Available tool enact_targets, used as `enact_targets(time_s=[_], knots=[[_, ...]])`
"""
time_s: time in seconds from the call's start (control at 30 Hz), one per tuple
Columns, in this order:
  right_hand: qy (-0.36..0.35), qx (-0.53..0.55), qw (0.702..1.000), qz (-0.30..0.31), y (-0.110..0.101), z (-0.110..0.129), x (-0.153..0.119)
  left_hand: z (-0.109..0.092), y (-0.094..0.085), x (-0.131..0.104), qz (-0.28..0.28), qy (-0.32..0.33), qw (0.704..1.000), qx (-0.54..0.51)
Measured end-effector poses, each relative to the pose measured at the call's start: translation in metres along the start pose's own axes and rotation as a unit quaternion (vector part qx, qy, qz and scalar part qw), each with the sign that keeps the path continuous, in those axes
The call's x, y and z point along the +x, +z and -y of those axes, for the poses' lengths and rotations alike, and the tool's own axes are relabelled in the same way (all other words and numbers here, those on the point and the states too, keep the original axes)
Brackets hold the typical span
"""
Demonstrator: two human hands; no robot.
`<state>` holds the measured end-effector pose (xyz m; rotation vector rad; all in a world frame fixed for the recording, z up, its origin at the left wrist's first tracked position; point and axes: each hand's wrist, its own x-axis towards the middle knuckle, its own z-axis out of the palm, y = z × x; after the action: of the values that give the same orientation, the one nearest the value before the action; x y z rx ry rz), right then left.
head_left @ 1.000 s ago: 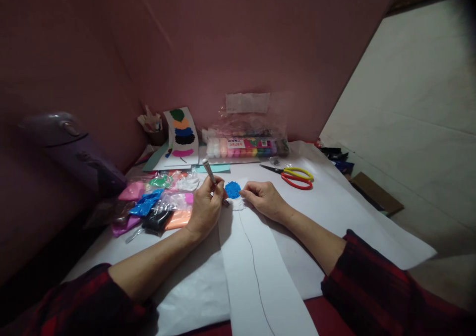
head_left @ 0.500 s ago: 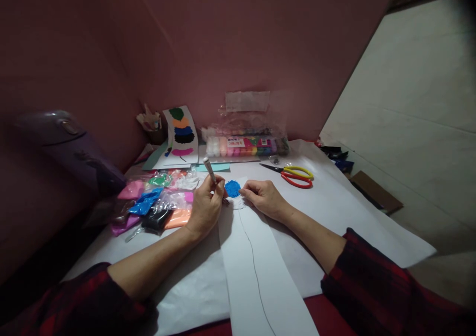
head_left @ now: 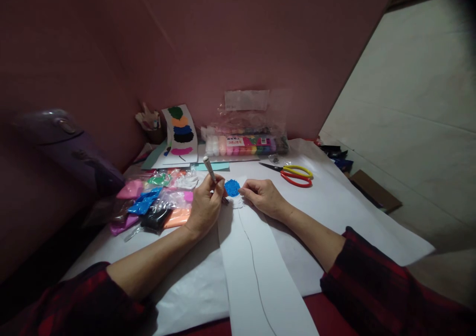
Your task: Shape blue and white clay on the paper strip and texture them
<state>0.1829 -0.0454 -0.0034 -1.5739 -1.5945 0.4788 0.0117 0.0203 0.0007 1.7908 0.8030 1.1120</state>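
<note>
My left hand (head_left: 207, 203) is closed round a slim pen (head_left: 208, 167), its capped-looking top pointing up and away. Just right of those fingers lies a round patch of textured blue clay (head_left: 232, 188) on a long white paper strip (head_left: 256, 276). Below the blue patch sits a small ridge of white clay (head_left: 238, 203), and a thin drawn line runs from it down the strip. The thumb and forefinger of my right hand (head_left: 262, 196) pinch together at the right edge of the blue clay; whatever is between them is too small to make out.
Packets of coloured clay (head_left: 156, 202) lie left of my hands. Red-and-yellow scissors (head_left: 293, 174) rest at the right. Behind are a bag of clay sticks (head_left: 245, 145), a decorated paper strip (head_left: 181, 130) and a holder (head_left: 152, 135). A purple bottle (head_left: 70, 147) stands far left.
The whole view has shifted very slightly. Both hands, the pen and the clay keep the same places relative to each other.
</note>
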Motion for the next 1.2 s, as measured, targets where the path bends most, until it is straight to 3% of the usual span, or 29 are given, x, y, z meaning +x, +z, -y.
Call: enact_targets(time_s=[1.2], knots=[[0.000, 0.005, 1.000, 0.001, 0.0002, -0.0014, 0.0002, -0.0037, 0.0007, -0.0018, -0.003, -0.010, 1.000, 0.014]])
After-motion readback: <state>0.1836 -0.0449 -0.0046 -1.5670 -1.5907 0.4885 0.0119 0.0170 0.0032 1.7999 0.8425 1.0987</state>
